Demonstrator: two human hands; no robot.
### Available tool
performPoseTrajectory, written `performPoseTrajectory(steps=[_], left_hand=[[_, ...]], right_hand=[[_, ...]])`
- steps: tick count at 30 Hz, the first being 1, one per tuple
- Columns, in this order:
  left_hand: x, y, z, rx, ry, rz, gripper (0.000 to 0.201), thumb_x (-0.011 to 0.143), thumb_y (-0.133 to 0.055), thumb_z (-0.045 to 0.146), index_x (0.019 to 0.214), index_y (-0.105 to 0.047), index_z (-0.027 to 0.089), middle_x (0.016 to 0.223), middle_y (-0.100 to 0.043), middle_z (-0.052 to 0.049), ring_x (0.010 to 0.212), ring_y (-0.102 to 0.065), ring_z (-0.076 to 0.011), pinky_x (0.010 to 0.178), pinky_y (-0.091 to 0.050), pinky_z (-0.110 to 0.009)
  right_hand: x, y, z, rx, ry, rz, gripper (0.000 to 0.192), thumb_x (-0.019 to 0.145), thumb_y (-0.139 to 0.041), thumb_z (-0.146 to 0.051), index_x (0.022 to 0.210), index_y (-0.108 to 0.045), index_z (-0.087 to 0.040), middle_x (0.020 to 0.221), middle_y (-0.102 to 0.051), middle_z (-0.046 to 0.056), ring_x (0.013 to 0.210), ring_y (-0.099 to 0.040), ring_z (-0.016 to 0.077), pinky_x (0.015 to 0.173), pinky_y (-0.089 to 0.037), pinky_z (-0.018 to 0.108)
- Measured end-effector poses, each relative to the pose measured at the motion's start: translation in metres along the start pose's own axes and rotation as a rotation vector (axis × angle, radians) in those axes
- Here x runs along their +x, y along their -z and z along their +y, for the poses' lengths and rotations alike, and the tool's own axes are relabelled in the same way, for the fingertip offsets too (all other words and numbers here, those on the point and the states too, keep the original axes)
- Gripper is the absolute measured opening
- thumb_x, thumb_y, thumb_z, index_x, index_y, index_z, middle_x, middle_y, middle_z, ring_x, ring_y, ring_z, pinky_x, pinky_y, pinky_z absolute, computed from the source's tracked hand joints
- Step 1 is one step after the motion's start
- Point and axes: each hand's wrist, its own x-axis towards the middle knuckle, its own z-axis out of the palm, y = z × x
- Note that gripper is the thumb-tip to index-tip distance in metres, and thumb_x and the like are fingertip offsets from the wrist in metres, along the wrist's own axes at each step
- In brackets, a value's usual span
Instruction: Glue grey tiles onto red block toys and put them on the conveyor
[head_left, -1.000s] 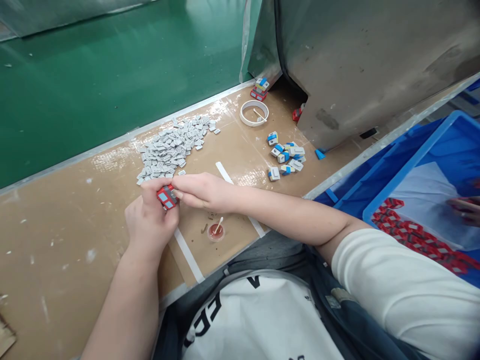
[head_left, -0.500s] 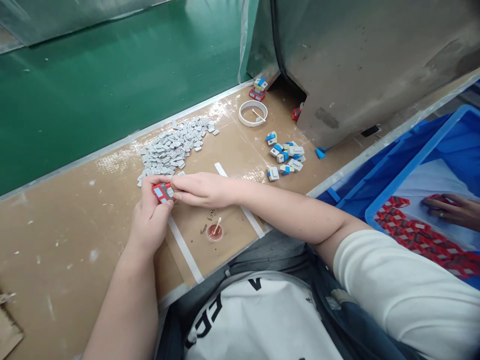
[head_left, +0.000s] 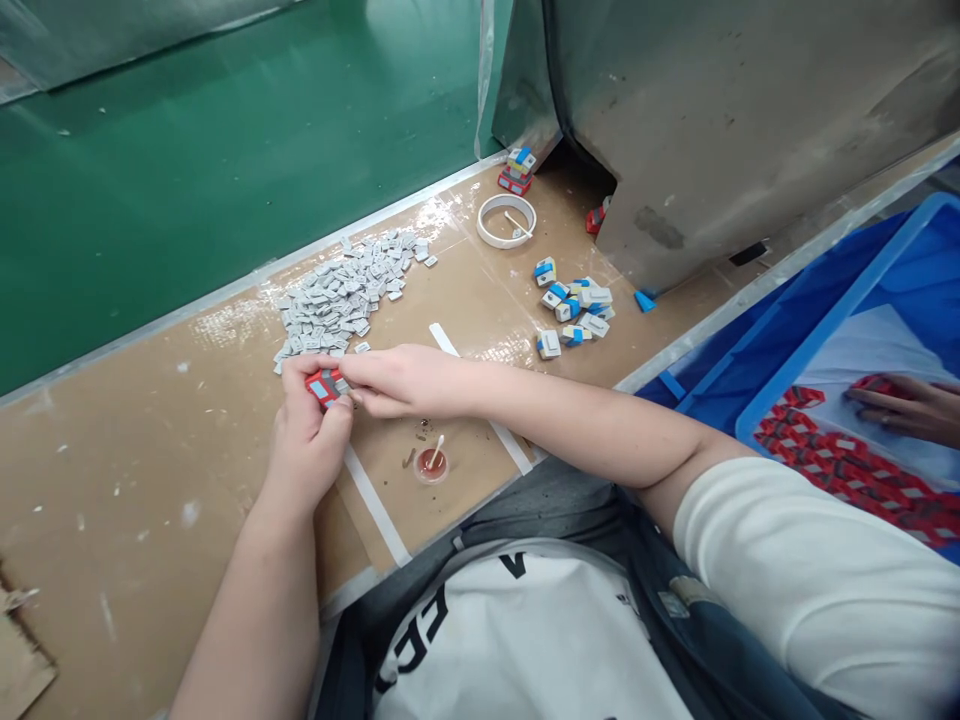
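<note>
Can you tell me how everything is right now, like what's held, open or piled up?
Left hand: gripping the red piece
Red piece: held, partly hidden
Right hand: fingers at the red piece
Cup: open, reddish liquid inside
Swab: leaning in the cup
Gray tiles: heaped
Tape roll: lying flat
Blue bin: open

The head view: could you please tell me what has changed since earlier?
The red piece has turned in the left hand; the right hand stays against it. The co-worker's hand reached further left over the tray. Cup and tape stayed put.
</note>
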Motion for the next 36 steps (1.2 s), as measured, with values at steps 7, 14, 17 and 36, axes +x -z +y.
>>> performPoseTrajectory(steps=[7,14,17,36], left_hand=[[0.013,-0.004,-0.009,-0.329,0.036,-0.039,0.040,0.086,-0.074,0.033,0.122,-0.057,0.025,0.103,-0.064,-0.001,0.085,-0.062,-0.0188,0.077,-0.050,-0.031],[0.023,0.004,0.002,-1.040,0.076,-0.272,0.051,0.083,-0.094,0.034,0.113,-0.053,0.031,0.098,-0.070,0.002,0.053,-0.042,-0.0054,0.049,-0.033,-0.019],[0.023,0.006,0.005,-1.147,0.059,-0.245,0.049,0.080,-0.098,0.032,0.105,-0.056,0.029,0.118,-0.073,-0.001,0.056,-0.050,-0.0042,0.045,-0.034,-0.016],[0.023,-0.004,0.009,-0.550,0.047,-0.242,0.072,0.062,-0.103,0.049,0.121,-0.075,0.021,0.099,-0.074,-0.005,0.089,-0.069,-0.0214,0.083,-0.057,-0.032]], right_hand=[[0.003,0.009,-0.005,-0.043,-0.083,0.015,0.019,0.112,-0.048,-0.032,0.122,-0.060,-0.020,0.112,-0.071,0.006,0.091,-0.062,0.0196,0.076,-0.038,0.029],[-0.037,0.053,-0.038,-0.182,-0.215,0.068,0.049,0.114,-0.042,-0.051,0.079,-0.054,-0.019,0.080,-0.061,0.002,0.074,-0.049,0.0160,0.071,-0.025,0.030],[-0.065,0.045,-0.049,-0.231,-0.287,-0.086,0.049,0.109,-0.053,-0.055,0.076,-0.056,-0.019,0.076,-0.062,0.002,0.069,-0.046,0.0150,0.068,-0.022,0.031],[-0.071,0.020,-0.070,-0.534,-0.142,-0.207,0.032,0.108,-0.057,-0.036,0.088,-0.073,-0.017,0.093,-0.079,0.009,0.075,-0.060,0.0180,0.064,-0.019,0.033]])
